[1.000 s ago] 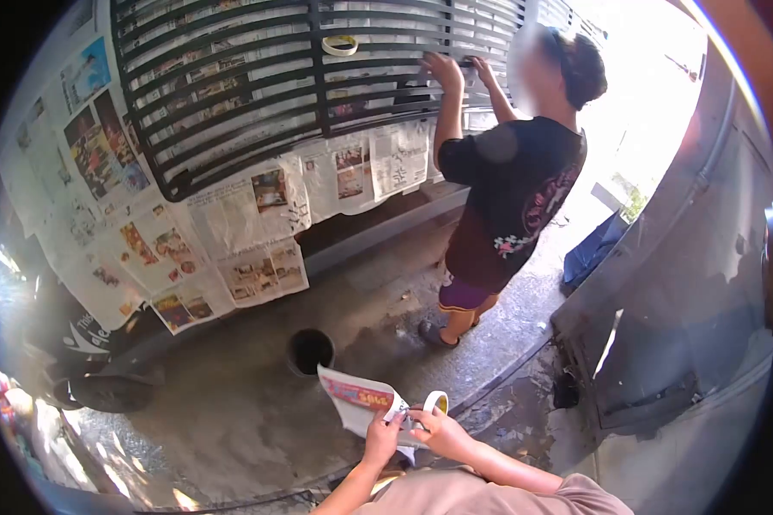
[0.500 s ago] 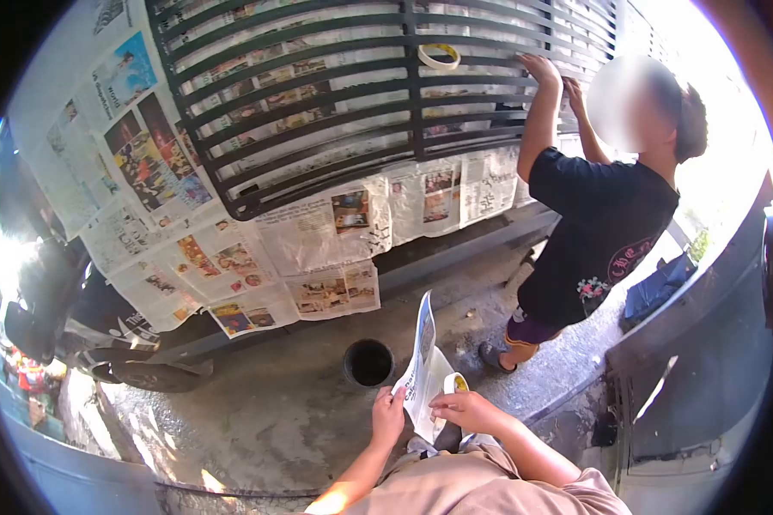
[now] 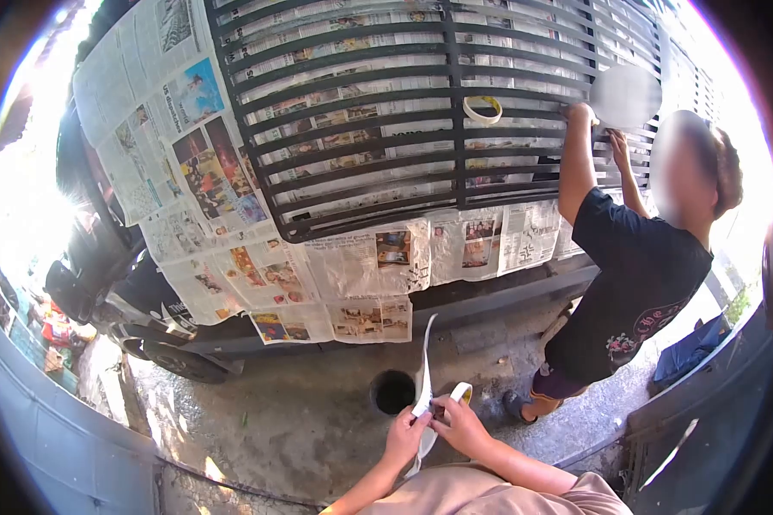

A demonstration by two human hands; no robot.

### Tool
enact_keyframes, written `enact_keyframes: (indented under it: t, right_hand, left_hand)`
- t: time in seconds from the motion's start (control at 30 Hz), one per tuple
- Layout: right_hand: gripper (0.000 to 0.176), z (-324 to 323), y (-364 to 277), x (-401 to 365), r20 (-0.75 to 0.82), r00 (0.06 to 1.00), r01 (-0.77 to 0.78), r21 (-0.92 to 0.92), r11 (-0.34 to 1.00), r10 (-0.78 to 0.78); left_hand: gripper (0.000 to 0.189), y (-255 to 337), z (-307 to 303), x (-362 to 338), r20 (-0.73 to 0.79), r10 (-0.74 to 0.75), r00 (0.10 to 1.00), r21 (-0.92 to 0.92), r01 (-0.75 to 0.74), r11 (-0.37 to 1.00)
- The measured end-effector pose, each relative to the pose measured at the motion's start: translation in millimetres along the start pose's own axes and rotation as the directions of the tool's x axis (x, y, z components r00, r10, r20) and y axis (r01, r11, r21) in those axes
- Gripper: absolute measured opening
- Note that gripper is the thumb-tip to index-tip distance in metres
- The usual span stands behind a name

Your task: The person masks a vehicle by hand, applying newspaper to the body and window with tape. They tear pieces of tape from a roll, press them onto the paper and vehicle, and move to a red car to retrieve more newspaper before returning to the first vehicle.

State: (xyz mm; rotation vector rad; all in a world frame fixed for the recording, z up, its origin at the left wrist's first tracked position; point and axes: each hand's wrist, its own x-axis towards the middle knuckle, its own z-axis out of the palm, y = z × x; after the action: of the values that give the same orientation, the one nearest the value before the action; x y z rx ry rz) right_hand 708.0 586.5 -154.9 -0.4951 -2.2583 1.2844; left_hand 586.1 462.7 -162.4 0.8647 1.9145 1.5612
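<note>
Pinching the newspaper sheet point(image 3: 423, 378) at 6 o'clock between its fingers, the left hand point(image 3: 404, 439) meets the right hand point(image 3: 460, 427), whose fingers curl round a tape roll point(image 3: 461, 392), with a hole point(image 3: 392, 391) just beyond, a co-worker point(image 3: 636, 283) crowding 2 o'clock and bare concrete floor point(image 3: 301, 421) open toward 9 o'clock.

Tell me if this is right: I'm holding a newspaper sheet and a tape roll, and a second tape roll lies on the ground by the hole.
No. The head view shows the second tape roll on the black grille, not on the ground by the hole. The rest holds: left hand on the newspaper sheet, right hand on the tape roll.
</note>
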Motion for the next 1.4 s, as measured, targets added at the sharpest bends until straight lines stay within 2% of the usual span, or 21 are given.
enact_keyframes:
  t: [0.07,0.3,0.37,0.5,0.63,0.77,0.97,1.0,1.1,1.13,1.27,1.4]
  right_hand:
    - [0.044,-7,-2,0,-0.008,1.000,-0.028,0.013,1.000,0.029]
    - [0.047,-26,8,-3,0.012,0.997,0.074,0.064,0.995,-0.075]
    - [0.048,-31,4,-5,0.005,0.993,0.114,0.074,0.991,-0.115]
    - [0.048,-37,2,-10,0.035,0.995,0.086,0.112,0.990,-0.090]
    - [0.046,-35,8,-7,0.035,0.996,0.073,0.130,0.989,-0.078]
    - [0.042,-40,4,-4,0.034,0.994,0.097,0.129,0.987,-0.102]
    - [0.037,-35,3,-5,0.000,0.994,0.108,0.153,0.982,-0.109]
    - [0.036,-35,3,-4,0.003,0.994,0.106,0.157,0.982,-0.108]
    - [0.035,-35,8,-3,0.003,0.988,0.152,0.076,0.985,-0.153]
    - [0.034,-36,8,-3,0.002,0.986,0.164,0.052,0.985,-0.164]
    - [0.033,-36,6,-6,0.015,0.997,0.074,0.087,0.993,-0.076]
    - [0.034,-36,11,-4,0.038,0.997,0.058,0.086,0.995,-0.061]
  left_hand:
    - [0.024,-10,4,3,0.038,-0.043,0.998,-0.073,0.046,0.996]
    - [0.029,0,15,-5,0.073,-0.001,0.997,-0.224,0.017,0.974]
    - [0.028,5,15,-5,0.084,0.007,0.996,-0.180,0.008,0.984]
    - [0.030,-5,19,-8,0.052,0.040,0.998,-0.132,-0.033,0.991]
    - [0.028,19,23,-11,0.017,0.049,0.999,-0.025,-0.048,0.999]
    - [0.028,20,25,-9,-0.015,0.079,0.997,-0.020,-0.079,0.997]
    - [0.029,18,20,-10,-0.012,0.178,0.984,0.098,-0.176,0.979]
    - [0.025,25,22,-11,-0.058,0.147,0.987,0.074,-0.143,0.987]
    - [0.025,31,22,-12,-0.078,0.164,0.983,0.054,-0.160,0.986]
    - [0.025,32,21,-12,-0.076,0.187,0.979,0.110,-0.178,0.978]
    - [0.023,20,21,-10,-0.058,0.199,0.978,0.120,-0.191,0.974]
    - [0.022,24,21,-10,-0.053,0.199,0.978,0.157,-0.189,0.969]
